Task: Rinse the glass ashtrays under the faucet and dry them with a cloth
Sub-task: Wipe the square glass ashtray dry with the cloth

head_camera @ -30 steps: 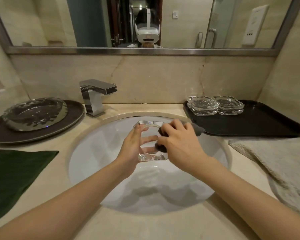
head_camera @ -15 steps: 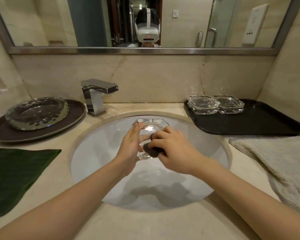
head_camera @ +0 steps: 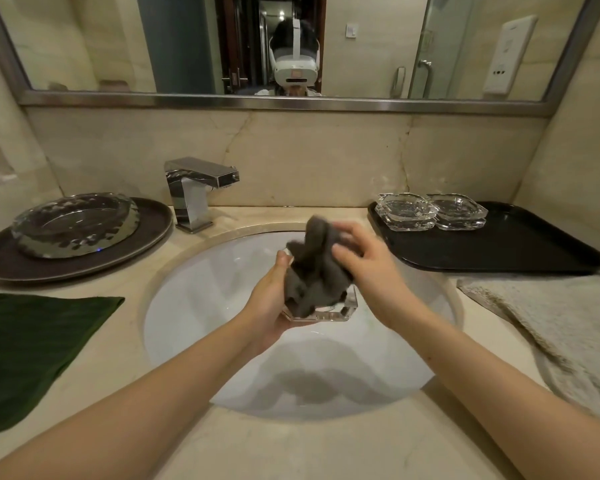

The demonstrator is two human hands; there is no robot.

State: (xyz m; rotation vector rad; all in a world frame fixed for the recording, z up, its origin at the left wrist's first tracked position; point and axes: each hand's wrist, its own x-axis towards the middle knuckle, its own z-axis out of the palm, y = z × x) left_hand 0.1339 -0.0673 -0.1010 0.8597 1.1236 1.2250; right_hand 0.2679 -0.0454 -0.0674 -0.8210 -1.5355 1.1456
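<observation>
Over the white sink basin (head_camera: 201, 306), my left hand (head_camera: 269, 299) holds a clear square glass ashtray (head_camera: 340, 311) from below and from the left. A bunched dark grey cloth (head_camera: 312, 271) fills the ashtray and hides most of it. My right hand (head_camera: 364, 261) grips the top of the cloth from the right. Two more glass ashtrays (head_camera: 406, 211) (head_camera: 458, 211) sit side by side on the black tray (head_camera: 520, 247) at the right. The chrome faucet (head_camera: 194, 192) stands behind the basin, left of centre, with no water running.
A large glass dish (head_camera: 73, 225) rests on a dark round plate (head_camera: 11, 261) at the left. A dark green cloth (head_camera: 25, 344) lies on the counter in front of it. A beige towel (head_camera: 561, 323) lies at the right. A mirror spans the wall.
The cloth was a small wad under my right fingers against the ashtray; now it is spread and bunched over the ashtray. The ashtray has tipped flatter in my left hand.
</observation>
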